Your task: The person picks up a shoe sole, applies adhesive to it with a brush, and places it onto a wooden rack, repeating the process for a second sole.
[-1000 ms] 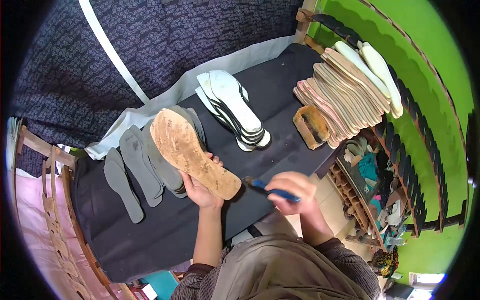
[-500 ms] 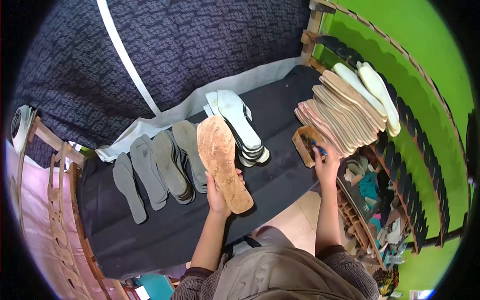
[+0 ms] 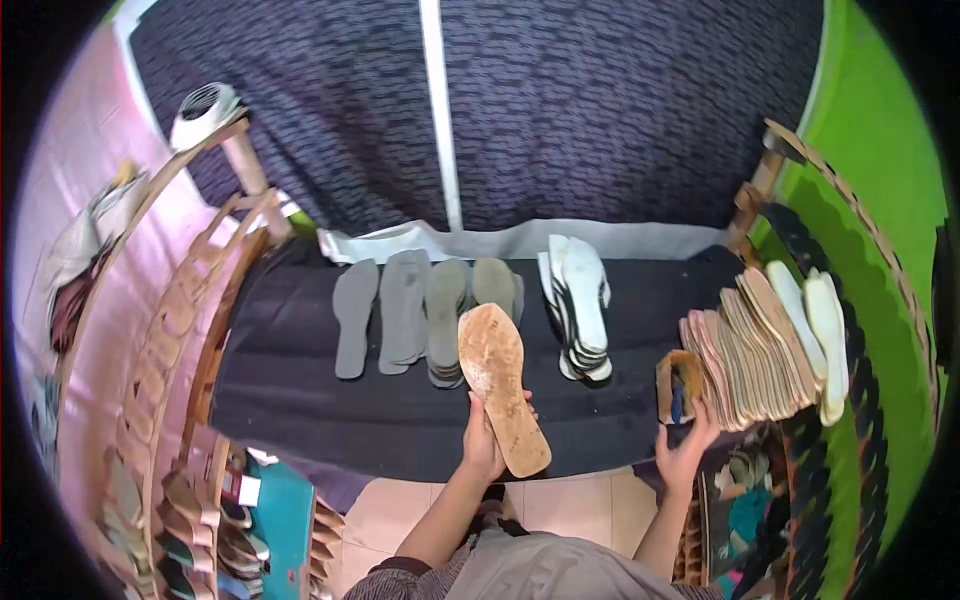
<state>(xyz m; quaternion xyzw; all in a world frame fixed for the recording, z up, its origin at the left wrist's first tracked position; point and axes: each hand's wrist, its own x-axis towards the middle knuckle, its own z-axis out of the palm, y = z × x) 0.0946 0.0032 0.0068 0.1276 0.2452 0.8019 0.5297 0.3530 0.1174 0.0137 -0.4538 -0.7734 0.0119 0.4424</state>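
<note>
My left hand [image 3: 482, 445] is closed around the lower half of a tan, stained shoe-sole template [image 3: 495, 375], held tilted above the front of the black-covered table. The thumb lies along its left edge, with fingertips showing at the right. At the table's right side, my right hand [image 3: 686, 448] is at a small brown open box [image 3: 663, 384]. Its thumb and fingers are apart, the fingers along the box's right side. Inside the box lies a narrow blue thing [image 3: 677, 404], too small to name. Between my hands lies a stack of white soles [image 3: 585, 295].
Several grey soles [image 3: 403, 300] lie in piles at the table's left. Tan and pink insoles [image 3: 757, 345] stand in a row at the right. Racks of dark soles [image 3: 862, 440] line the green wall. Shelves of footwear [image 3: 240, 540] stand at lower left, beside tiled floor [image 3: 575, 510].
The view has swung right and levelled. My right hand has loosened from the blue thing, which now lies in the box. My left hand still holds the template.
</note>
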